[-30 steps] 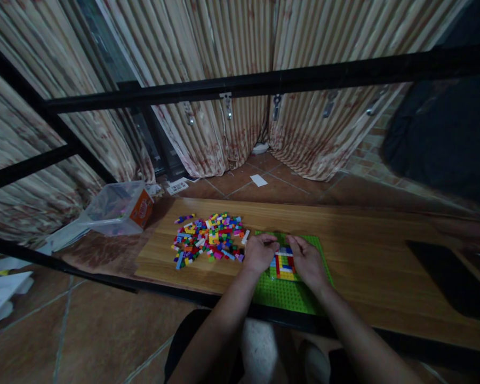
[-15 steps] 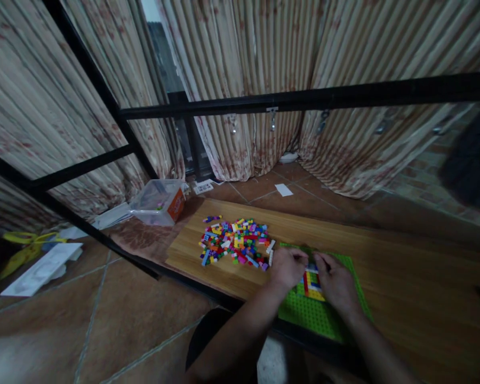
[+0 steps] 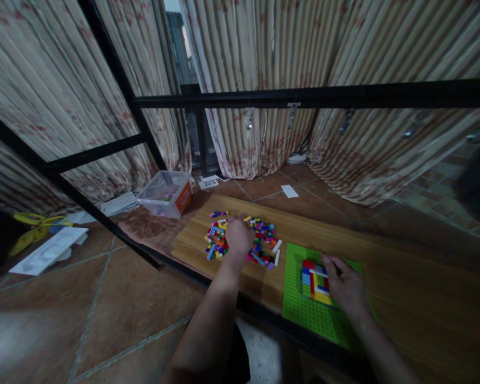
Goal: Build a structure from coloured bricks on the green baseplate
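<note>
Covering part of a loose pile of small multicoloured plastic bricks point(image 3: 264, 242), the left hand point(image 3: 240, 237) is seen near the centre; its opening and hold cannot be told. At the lower right, the right side of a flat multicoloured brick build point(image 3: 315, 282) on a green studded plastic baseplate point(image 3: 300, 312) is overlapped by the half-curled right hand point(image 3: 346, 285); whether anything is gripped cannot be told.
</note>
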Motion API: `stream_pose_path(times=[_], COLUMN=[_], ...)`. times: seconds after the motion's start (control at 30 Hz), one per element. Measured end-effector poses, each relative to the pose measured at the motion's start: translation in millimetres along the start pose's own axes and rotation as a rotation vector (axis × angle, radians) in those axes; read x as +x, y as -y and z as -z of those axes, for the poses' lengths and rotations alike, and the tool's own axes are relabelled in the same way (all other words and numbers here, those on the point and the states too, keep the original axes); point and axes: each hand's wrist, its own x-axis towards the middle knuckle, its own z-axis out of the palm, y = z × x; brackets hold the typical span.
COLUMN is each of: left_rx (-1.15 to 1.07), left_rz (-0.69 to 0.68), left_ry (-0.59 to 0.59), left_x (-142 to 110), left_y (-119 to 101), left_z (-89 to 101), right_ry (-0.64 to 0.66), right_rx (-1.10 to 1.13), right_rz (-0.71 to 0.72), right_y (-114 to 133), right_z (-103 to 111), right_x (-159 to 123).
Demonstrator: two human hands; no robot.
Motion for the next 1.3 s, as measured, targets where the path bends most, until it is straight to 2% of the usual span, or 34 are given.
stream_pose_path(times=[0.13,0.3,0.57,0.77,0.93,1.07,1.3], left_rx=[0.092,0.133,0.048,-0.159,-0.192,-0.114,0.201], left_rz=[-0.093,-0.142,-0.129,-0.224,-0.261,-0.253,-0.091], left_ry=[0.032,0.068,0.098,0.244,0.359,0.396,0.303], left_x=[18,23,24,24,13,9,7], left_y=[24,34,34,34,27,25,34], left_z=[-0.5,-12.7,1.5,5.2,4.1,11.6,30.3], right_ry=[0.004,-0.001,0.001,-0.007,0.009,0.02,0.02], right_rx=[-0.016,-0.035,-0.038,-0.06,-0.067,-0.072,-0.068], right_rz=[0.02,0.034,0.038,0.068,0.071,0.075,0.076], right_y=[-4,-5,0,5,6,5,5], right_z=[-1,-1,-1,-2,-2,-1,-2], right_x=[0,1,2,0,0,0,1])
